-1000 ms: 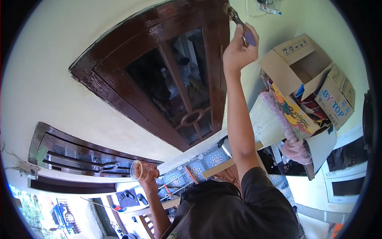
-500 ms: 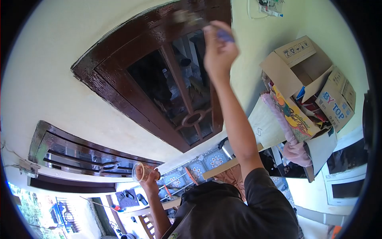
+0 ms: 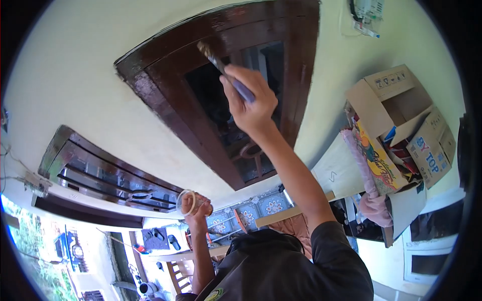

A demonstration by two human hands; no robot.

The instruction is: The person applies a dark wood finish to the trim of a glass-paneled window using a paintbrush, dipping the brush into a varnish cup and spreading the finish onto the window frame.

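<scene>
hands: two in view, both the person's own.

right hand [image 3: 252,106]: raised overhead, fingers clenched around the purple handle of one paintbrush [image 3: 226,71]. the brush slants up and to the left, and its bristle end lies against the upper rail of the dark brown window frame [image 3: 165,98], just above the glass.

left hand [image 3: 197,209]: held low and well apart from the right, fingers wrapped around one clear plastic cup [image 3: 189,201]. the cup is tilted with its mouth turned toward the camera. its contents cannot be told at this size.

window frames: two counted. the large one under the brush is glossy and dark. the second frame [image 3: 98,168] is long and low, sits lower left on the pale wall [image 3: 70,75], and has horizontal bars across its glass.

cardboard boxes: two counted at the right, both open. the upper box [image 3: 384,98] has its flaps spread. the printed box [image 3: 433,156] sits just beside it and reads "by top". colourful printed packets [image 3: 377,160] fill the space between them, and one pink cloth [image 3: 372,198] hangs down below the packets.

other items: one small electrical fitting [image 3: 365,11] sits on the wall above the boxes. patterned floor tiles [image 3: 257,207] show below the large frame, near the left hand.
</scene>
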